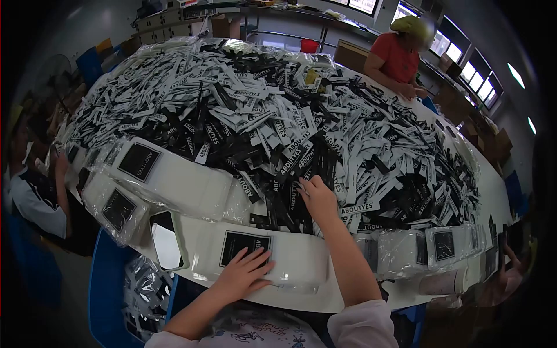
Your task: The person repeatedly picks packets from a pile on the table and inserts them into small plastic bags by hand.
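My left hand (246,274) lies flat with fingers spread over a white pack in clear plastic (299,258), touching its black label (235,245). The pack rests at the table's near edge. Further forward, my right hand (320,200) reaches into a large heap of black and white narrow packets (255,116) printed ABOUTYES. Its fingers are bent together at the upper end of a black packet (293,200); the fingertips' exact hold is partly hidden. A white ABOUTYES packet (360,207) lies just right of my right wrist.
Wrapped packs (180,180) sit to the left, others (400,254) to the right. A phone (166,240) lies on the white table (394,296). Below is a blue bin (104,290) with small plastic packets. A person in red (389,58) stands across; another person (40,197) is at left.
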Tool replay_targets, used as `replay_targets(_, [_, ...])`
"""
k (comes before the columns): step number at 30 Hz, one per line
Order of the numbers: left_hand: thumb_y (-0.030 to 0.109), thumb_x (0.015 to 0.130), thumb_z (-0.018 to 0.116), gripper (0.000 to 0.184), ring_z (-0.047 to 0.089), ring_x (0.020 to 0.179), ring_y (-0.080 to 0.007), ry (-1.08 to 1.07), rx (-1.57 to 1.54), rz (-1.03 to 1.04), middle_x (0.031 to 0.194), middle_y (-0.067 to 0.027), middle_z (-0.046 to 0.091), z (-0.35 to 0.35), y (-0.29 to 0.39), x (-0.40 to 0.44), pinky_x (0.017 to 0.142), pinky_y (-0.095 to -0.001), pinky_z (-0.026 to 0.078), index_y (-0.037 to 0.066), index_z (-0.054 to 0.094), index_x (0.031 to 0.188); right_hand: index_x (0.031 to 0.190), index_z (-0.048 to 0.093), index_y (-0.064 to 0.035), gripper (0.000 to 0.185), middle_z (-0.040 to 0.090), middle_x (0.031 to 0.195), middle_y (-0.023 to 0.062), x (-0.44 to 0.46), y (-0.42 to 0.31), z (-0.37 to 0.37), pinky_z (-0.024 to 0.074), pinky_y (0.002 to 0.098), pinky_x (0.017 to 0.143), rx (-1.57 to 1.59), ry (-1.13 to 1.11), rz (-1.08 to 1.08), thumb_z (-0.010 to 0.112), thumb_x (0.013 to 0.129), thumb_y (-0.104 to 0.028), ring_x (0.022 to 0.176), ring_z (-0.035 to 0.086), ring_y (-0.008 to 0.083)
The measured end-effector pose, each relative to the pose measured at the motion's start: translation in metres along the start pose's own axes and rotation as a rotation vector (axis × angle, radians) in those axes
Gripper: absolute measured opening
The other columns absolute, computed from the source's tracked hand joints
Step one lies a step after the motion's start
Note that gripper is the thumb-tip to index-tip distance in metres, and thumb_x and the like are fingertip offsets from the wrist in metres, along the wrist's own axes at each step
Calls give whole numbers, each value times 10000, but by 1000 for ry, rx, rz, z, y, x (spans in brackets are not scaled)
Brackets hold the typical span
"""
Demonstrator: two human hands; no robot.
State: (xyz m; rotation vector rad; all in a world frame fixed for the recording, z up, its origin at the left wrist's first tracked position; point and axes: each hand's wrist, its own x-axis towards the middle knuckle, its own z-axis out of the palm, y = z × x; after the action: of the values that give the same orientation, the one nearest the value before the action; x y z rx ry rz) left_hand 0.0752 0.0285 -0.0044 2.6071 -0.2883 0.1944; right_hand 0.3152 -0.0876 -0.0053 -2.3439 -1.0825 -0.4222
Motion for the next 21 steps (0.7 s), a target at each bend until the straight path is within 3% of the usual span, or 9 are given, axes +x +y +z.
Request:
replay_targets(2, [266,754,635,463,398,1190,-264,19,-9,9,1255,-89,452,2,-2,-6,996,-443,276,118,503,1173,928,574,-78,198,485,827,82,-2,6,-16,448,309,598,-19,92,-174,622,736,-72,706,544,245])
replay_targets(5, [202,770,620,389,432,1162,-257,59,-41,21,1200,-83,503,2,-4,-11,997,-445,282,92,530,1133,911,506,-25,123,516,880,122,-13,1,-49,459,299,690,65,356,-120,543,795,-4,792,572,253])
replay_targets(7, [168,773,616,353,456,1142,-253,83,-62,27,1163,-78,534,2,-5,-12,995,-447,289,76,546,1106,905,426,-23,155,503,1030,198,-19,-6,-70,453,324,807,422,571,-116,476,800,79,940,568,287])
replay_targets(9, [119,763,620,318,495,1101,-247,130,-144,-52,1101,-71,573,1,-2,-13,984,-441,313,55,563,1069,888,354,-29,88,476,1108,250,-43,-14,-98,472,378,801,507,581,-98,429,864,11,960,570,318])
replay_targets(11, [108,761,619,301,504,1090,-247,139,-71,-18,1093,-75,576,2,3,-12,978,-434,324,53,571,1053,870,346,-30,112,511,1050,263,-80,-23,-119,509,357,716,632,544,-81,456,874,-48,867,601,296])
replay_targets(15, [69,760,605,268,523,1066,-249,148,21,19,1078,-94,579,-3,12,-10,967,-415,343,51,582,1026,889,340,-37,213,570,899,239,-141,-44,-110,519,334,637,502,880,-264,535,848,-112,733,617,268])
replay_targets(17, [61,737,613,276,533,1048,-249,164,11,21,1062,-92,584,-7,13,-9,935,-400,377,49,586,1011,888,321,-58,143,568,807,165,-167,-47,-82,485,328,677,278,598,43,463,879,-74,604,576,203])
replay_targets(19, [53,714,621,283,544,1030,-248,182,0,25,1047,-89,589,-4,13,-9,904,-385,410,46,590,996,881,315,-52,137,580,870,207,-175,-48,-49,493,332,661,460,592,204,448,868,-22,618,592,225])
replay_targets(21, [50,646,644,318,572,952,-232,271,-90,8,975,-71,601,1,13,-12,767,-347,474,48,596,960,883,302,-44,156,573,891,266,-180,-50,-68,506,361,638,497,684,149,437,848,26,649,612,278])
